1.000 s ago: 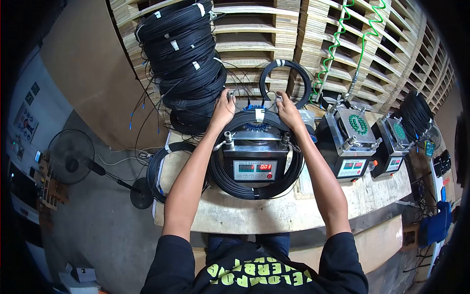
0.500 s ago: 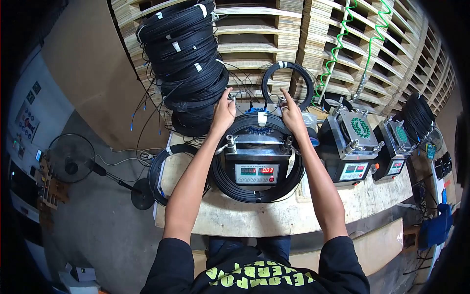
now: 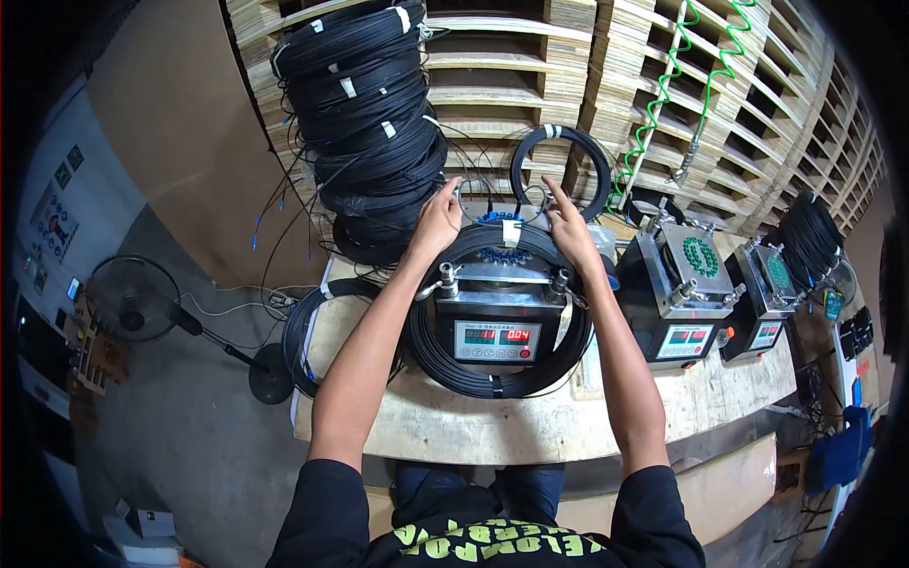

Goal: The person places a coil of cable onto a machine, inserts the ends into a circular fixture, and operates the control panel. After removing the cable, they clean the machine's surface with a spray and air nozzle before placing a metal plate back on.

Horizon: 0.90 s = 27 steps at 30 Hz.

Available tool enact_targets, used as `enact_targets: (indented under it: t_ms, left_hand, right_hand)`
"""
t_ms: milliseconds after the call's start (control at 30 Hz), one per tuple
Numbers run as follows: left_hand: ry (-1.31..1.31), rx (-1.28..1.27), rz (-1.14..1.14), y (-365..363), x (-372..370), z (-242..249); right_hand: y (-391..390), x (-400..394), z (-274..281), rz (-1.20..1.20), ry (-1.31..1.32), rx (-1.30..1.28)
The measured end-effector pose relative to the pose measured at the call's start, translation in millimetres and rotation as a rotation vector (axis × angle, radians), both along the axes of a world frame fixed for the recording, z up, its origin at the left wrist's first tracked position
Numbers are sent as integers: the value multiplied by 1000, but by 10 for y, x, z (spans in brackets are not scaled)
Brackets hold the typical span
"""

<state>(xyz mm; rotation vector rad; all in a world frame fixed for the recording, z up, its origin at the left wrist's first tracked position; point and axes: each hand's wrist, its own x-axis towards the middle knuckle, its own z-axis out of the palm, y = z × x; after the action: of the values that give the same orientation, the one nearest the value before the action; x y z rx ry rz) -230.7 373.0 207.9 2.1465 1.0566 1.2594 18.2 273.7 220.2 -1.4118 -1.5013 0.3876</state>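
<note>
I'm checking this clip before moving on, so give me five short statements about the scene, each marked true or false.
1. A black cable coil surrounds the display panel of the nearest machine. True.
2. A floor fan stands left of the table. True.
3. Both hands rest at the table's front edge. False: the left hand and right hand are near the machine's far corners.
4. The panel is dark. False: its digits are lit.
5. The tall coil stack is right of the hands. False: the stack is left.

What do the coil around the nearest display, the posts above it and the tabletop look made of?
Coil: probably plastic-sheathed cable, black with a dull sheen. Posts: likely bare metal, given their bright grey glints. Tabletop: wood, perhaps plywood; pale, blotchy, apparently unpainted.
</note>
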Motion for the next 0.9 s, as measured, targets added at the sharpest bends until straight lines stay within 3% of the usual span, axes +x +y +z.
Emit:
enact_targets:
  t_ms: [267, 633, 900]
  left_hand:
    - [24, -37, -39, -41, -13, 69]
    - [103, -3, -1, -69, -18, 97]
    - [95, -164, -56, -150, -57, 197]
  right_hand:
    - [-4, -11, 63, -60, -164, -88]
    - [-57, -3, 34, -12, 6, -36]
    - [-24, 7, 20, -48, 33, -99]
